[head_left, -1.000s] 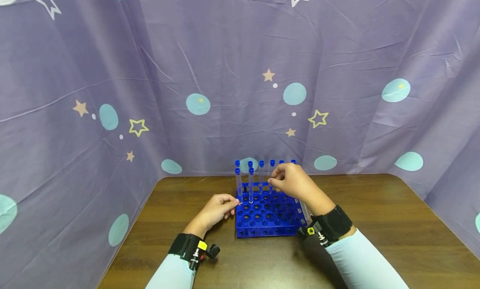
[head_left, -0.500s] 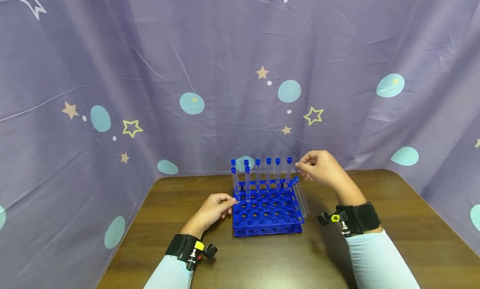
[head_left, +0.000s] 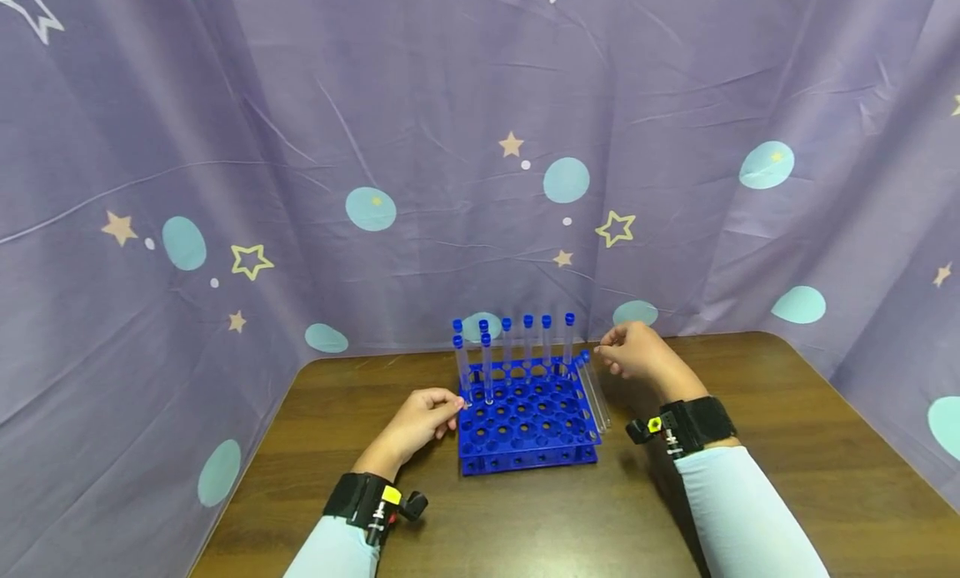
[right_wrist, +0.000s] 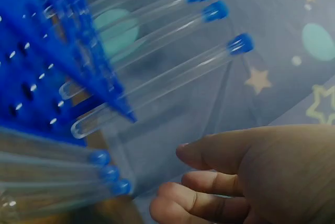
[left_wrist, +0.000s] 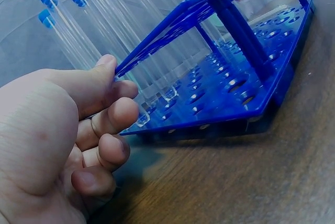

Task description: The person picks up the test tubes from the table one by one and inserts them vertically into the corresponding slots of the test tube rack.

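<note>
A blue test tube rack (head_left: pixel 528 459) stands on the table, its upper plate pierced with round holes. My left hand (head_left: pixel 420 416) pinches the rack's left edge between thumb and index finger; in the left wrist view the thumb (left_wrist: pixel 107 67) lies on the plate's corner. Clear test tubes (head_left: pixel 569 342) with blue caps stand upright along the back row, and two more (head_left: pixel 487 371) stand in front at the left. Beside the rack's right side lie three loose capped tubes (right_wrist: pixel 57 174). My right hand (head_left: pixel 637 351) hovers near their caps, fingers loosely bent, holding nothing.
The brown wooden table (head_left: pixel 525 528) extends to both sides and in front of the rack. A purple curtain (head_left: pixel 450 253) with stars and ovals hangs behind. Each wrist wears a black strap (head_left: pixel 697 420) with a small camera.
My right hand has left the back row of tubes, moved right past the rack, then lowered toward the loose tubes. The left hand keeps its grip on the rack's edge.
</note>
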The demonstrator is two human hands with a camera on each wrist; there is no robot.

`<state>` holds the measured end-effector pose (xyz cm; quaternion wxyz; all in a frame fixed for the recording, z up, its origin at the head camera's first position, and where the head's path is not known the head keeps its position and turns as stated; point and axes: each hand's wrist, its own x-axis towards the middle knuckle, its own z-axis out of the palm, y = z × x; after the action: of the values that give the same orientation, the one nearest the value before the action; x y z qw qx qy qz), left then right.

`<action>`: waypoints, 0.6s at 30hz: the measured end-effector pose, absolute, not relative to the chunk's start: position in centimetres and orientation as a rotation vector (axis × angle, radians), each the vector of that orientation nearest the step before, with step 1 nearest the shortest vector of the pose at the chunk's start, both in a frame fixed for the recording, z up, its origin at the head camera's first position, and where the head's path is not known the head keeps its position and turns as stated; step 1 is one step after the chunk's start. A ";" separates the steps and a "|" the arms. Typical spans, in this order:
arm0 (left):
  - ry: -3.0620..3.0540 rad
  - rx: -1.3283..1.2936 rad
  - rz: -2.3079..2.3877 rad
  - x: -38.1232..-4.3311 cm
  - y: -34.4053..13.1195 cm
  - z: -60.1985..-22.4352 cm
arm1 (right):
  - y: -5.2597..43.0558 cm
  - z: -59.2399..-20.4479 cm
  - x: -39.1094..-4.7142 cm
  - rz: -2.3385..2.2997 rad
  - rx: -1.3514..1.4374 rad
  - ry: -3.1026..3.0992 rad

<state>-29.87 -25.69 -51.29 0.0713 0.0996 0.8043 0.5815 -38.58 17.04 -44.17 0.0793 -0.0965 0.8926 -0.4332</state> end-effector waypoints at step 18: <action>2.422 0.308 1.764 -30.0 -25.6 -51.4 | 16.5 -48.2 -39.5 -1.181 -0.261 2.657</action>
<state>-30.05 -25.61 -51.43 0.0647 0.1021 0.8024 0.5844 -39.48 16.49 -48.22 0.1111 -0.0889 0.9045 -0.4020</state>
